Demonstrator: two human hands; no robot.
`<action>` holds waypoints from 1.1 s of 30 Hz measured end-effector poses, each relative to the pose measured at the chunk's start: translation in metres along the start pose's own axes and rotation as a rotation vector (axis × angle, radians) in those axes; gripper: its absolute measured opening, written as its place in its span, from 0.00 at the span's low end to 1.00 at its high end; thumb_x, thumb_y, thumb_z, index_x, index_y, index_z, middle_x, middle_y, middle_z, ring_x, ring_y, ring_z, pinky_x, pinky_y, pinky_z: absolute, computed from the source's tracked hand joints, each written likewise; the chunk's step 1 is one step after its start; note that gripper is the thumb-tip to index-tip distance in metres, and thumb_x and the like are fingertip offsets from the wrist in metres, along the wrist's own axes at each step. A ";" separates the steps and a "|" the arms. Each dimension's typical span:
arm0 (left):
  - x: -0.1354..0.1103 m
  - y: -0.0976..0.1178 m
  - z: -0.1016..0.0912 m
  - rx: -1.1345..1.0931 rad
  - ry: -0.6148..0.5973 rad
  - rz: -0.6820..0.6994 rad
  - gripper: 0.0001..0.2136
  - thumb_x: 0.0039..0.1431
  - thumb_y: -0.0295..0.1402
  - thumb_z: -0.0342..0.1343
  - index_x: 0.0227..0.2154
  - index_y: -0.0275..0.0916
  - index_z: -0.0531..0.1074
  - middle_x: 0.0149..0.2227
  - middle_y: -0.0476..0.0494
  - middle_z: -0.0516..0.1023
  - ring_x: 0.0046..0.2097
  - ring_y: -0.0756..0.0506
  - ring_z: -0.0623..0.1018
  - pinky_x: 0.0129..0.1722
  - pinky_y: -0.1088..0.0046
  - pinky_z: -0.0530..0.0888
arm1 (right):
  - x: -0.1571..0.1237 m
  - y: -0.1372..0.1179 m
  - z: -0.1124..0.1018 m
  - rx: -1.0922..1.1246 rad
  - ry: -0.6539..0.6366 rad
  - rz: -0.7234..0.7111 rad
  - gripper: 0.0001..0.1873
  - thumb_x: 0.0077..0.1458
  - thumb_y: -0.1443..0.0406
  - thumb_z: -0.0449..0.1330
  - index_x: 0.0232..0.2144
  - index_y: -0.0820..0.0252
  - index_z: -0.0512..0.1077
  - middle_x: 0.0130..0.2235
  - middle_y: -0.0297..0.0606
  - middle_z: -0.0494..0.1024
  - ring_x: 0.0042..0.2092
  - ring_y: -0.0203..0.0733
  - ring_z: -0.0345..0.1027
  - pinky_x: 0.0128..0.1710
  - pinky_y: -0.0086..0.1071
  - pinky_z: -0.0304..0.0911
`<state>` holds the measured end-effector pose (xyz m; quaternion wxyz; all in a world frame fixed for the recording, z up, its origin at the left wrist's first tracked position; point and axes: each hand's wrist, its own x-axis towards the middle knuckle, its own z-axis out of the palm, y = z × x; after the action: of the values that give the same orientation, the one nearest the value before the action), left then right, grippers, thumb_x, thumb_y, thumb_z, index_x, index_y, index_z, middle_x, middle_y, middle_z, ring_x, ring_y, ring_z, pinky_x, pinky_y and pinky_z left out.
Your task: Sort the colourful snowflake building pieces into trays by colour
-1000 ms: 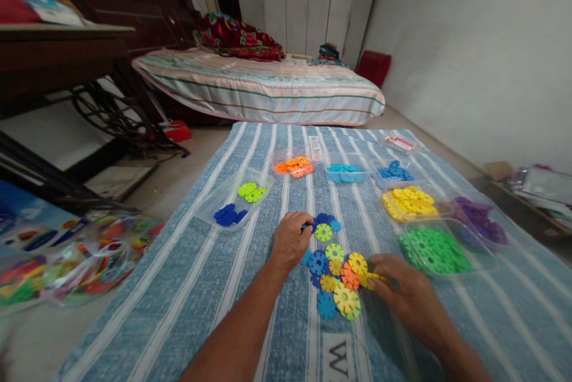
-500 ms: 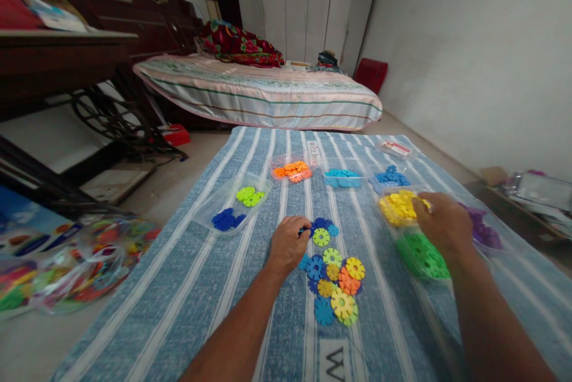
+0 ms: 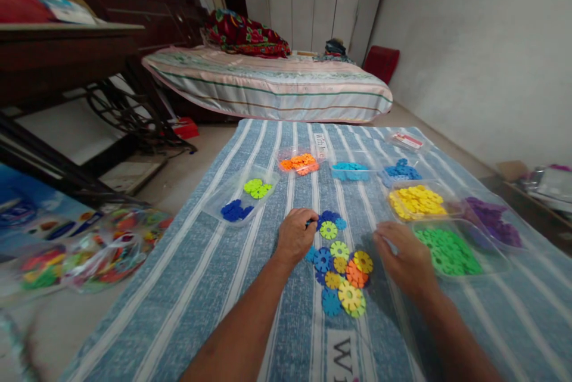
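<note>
My left hand [image 3: 297, 235] is closed at the left side of a loose pile, with a bit of a blue notched plastic disc [image 3: 308, 223] showing at its fingertips. My right hand [image 3: 404, 258] hovers right of the pile, fingers curled together; whatever is in them is hidden. Between the hands lie notched discs: dark blue discs [image 3: 328, 216] at the top, a lime disc [image 3: 329, 230] below them, an orange disc [image 3: 356, 275] at right and a pale yellow disc [image 3: 350, 295] near the bottom. Some overlap.
Clear boxes hold yellow discs [image 3: 417, 201], green discs [image 3: 449, 251], purple discs [image 3: 494, 221], blue discs [image 3: 402, 171], light blue discs [image 3: 350, 171] and orange discs [image 3: 299, 163]. Another clear box [image 3: 214, 200] has lime and dark blue discs. Bagged coloured pieces [image 3: 107, 257] lie on the floor.
My right hand has come away from the box of yellow discs, moving left and toward me to beside the pile. My left hand stays by the pile. The view has shifted slightly.
</note>
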<state>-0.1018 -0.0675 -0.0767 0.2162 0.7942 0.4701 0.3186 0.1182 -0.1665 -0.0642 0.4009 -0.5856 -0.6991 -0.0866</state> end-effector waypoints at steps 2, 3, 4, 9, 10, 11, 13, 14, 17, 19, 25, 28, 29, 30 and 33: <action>0.000 0.000 0.000 -0.003 -0.002 0.000 0.07 0.50 0.25 0.50 0.28 0.40 0.72 0.35 0.48 0.77 0.41 0.46 0.72 0.45 0.68 0.67 | -0.007 -0.002 0.006 0.059 -0.081 0.037 0.07 0.54 0.65 0.55 0.33 0.58 0.73 0.37 0.41 0.77 0.42 0.42 0.70 0.45 0.39 0.67; 0.000 0.000 0.000 -0.003 -0.003 -0.001 0.06 0.50 0.25 0.51 0.28 0.40 0.72 0.35 0.48 0.77 0.40 0.46 0.72 0.45 0.68 0.67 | -0.010 -0.002 0.008 0.082 -0.120 0.058 0.07 0.54 0.64 0.56 0.33 0.57 0.74 0.38 0.42 0.77 0.43 0.43 0.70 0.46 0.40 0.67; 0.000 0.000 0.000 -0.004 -0.003 -0.002 0.06 0.50 0.25 0.51 0.28 0.40 0.72 0.35 0.48 0.77 0.40 0.46 0.72 0.45 0.69 0.67 | -0.012 -0.001 0.009 0.102 -0.160 0.076 0.08 0.54 0.64 0.56 0.33 0.57 0.74 0.40 0.42 0.76 0.45 0.44 0.69 0.47 0.41 0.66; 0.000 -0.001 0.001 -0.005 -0.002 0.008 0.07 0.51 0.25 0.50 0.29 0.41 0.72 0.34 0.49 0.77 0.40 0.47 0.72 0.45 0.69 0.67 | -0.020 0.005 0.008 0.138 -0.376 0.122 0.12 0.50 0.60 0.59 0.36 0.57 0.76 0.49 0.45 0.73 0.53 0.50 0.63 0.53 0.47 0.61; 0.000 -0.001 0.001 -0.005 0.001 0.009 0.07 0.51 0.25 0.50 0.29 0.41 0.72 0.34 0.49 0.77 0.40 0.47 0.72 0.44 0.69 0.67 | -0.020 0.006 0.007 0.136 -0.411 0.125 0.13 0.50 0.59 0.60 0.37 0.57 0.76 0.50 0.45 0.72 0.54 0.50 0.62 0.54 0.48 0.60; 0.000 -0.001 0.001 -0.004 0.003 0.010 0.07 0.51 0.25 0.50 0.29 0.41 0.72 0.34 0.49 0.77 0.40 0.47 0.72 0.44 0.69 0.67 | -0.019 0.006 0.005 0.134 -0.441 0.127 0.14 0.50 0.59 0.60 0.38 0.57 0.76 0.52 0.45 0.71 0.55 0.51 0.61 0.54 0.48 0.59; 0.000 -0.001 0.000 -0.002 0.008 0.007 0.07 0.50 0.25 0.51 0.28 0.40 0.72 0.34 0.49 0.77 0.40 0.47 0.72 0.45 0.69 0.67 | -0.018 0.006 0.003 0.129 -0.486 0.129 0.15 0.50 0.58 0.59 0.39 0.56 0.75 0.53 0.45 0.69 0.55 0.51 0.60 0.55 0.49 0.57; 0.000 0.000 0.000 -0.002 0.008 0.006 0.07 0.50 0.25 0.51 0.28 0.40 0.72 0.34 0.49 0.77 0.40 0.47 0.72 0.45 0.69 0.67 | -0.017 0.006 0.002 0.128 -0.503 0.128 0.15 0.50 0.58 0.59 0.40 0.57 0.75 0.53 0.45 0.69 0.55 0.51 0.60 0.55 0.49 0.57; 0.000 0.002 -0.001 -0.001 0.005 0.000 0.07 0.50 0.25 0.51 0.28 0.40 0.72 0.34 0.49 0.77 0.40 0.47 0.72 0.45 0.69 0.67 | -0.015 0.004 0.001 0.127 -0.523 0.122 0.15 0.51 0.58 0.59 0.40 0.56 0.75 0.53 0.45 0.69 0.55 0.50 0.60 0.55 0.48 0.57; 0.001 0.002 -0.001 0.005 0.004 -0.004 0.07 0.50 0.25 0.51 0.28 0.40 0.72 0.34 0.49 0.77 0.40 0.47 0.72 0.44 0.69 0.67 | -0.015 0.004 0.001 0.133 -0.518 0.121 0.14 0.50 0.59 0.59 0.39 0.56 0.76 0.53 0.45 0.69 0.55 0.50 0.61 0.55 0.47 0.57; 0.000 0.002 -0.001 0.002 0.002 -0.010 0.07 0.50 0.25 0.51 0.28 0.41 0.72 0.34 0.48 0.77 0.40 0.46 0.72 0.45 0.68 0.68 | -0.017 0.005 0.005 0.184 -0.471 0.184 0.11 0.48 0.59 0.60 0.34 0.54 0.76 0.52 0.43 0.71 0.54 0.50 0.62 0.54 0.48 0.58; 0.000 0.002 -0.001 0.005 0.001 -0.023 0.07 0.50 0.25 0.51 0.28 0.41 0.73 0.34 0.48 0.77 0.40 0.46 0.72 0.45 0.68 0.68 | -0.018 0.004 0.006 0.217 -0.454 0.236 0.11 0.48 0.59 0.61 0.34 0.55 0.76 0.51 0.43 0.71 0.54 0.50 0.62 0.54 0.48 0.57; 0.000 0.002 -0.001 0.005 0.001 -0.026 0.06 0.50 0.26 0.51 0.28 0.41 0.73 0.34 0.48 0.77 0.40 0.46 0.72 0.44 0.68 0.68 | -0.018 0.004 0.007 0.226 -0.451 0.250 0.11 0.48 0.59 0.61 0.34 0.55 0.76 0.51 0.43 0.71 0.54 0.50 0.62 0.54 0.48 0.57; 0.000 0.002 -0.001 0.005 0.000 -0.027 0.06 0.50 0.26 0.51 0.28 0.41 0.73 0.34 0.48 0.77 0.40 0.46 0.72 0.44 0.68 0.68 | -0.017 0.004 0.007 0.235 -0.450 0.263 0.10 0.47 0.59 0.61 0.33 0.55 0.76 0.51 0.44 0.72 0.54 0.50 0.62 0.54 0.48 0.57; 0.000 0.002 -0.001 -0.002 -0.004 -0.032 0.06 0.50 0.26 0.51 0.28 0.41 0.73 0.34 0.49 0.77 0.41 0.46 0.72 0.45 0.68 0.68 | -0.016 0.002 0.007 0.258 -0.457 0.305 0.09 0.46 0.60 0.62 0.31 0.56 0.76 0.51 0.44 0.72 0.54 0.50 0.62 0.54 0.47 0.57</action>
<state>-0.1014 -0.0682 -0.0751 0.2231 0.7870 0.4820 0.3140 0.1172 -0.1739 -0.0803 0.3129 -0.6324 -0.6804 0.1982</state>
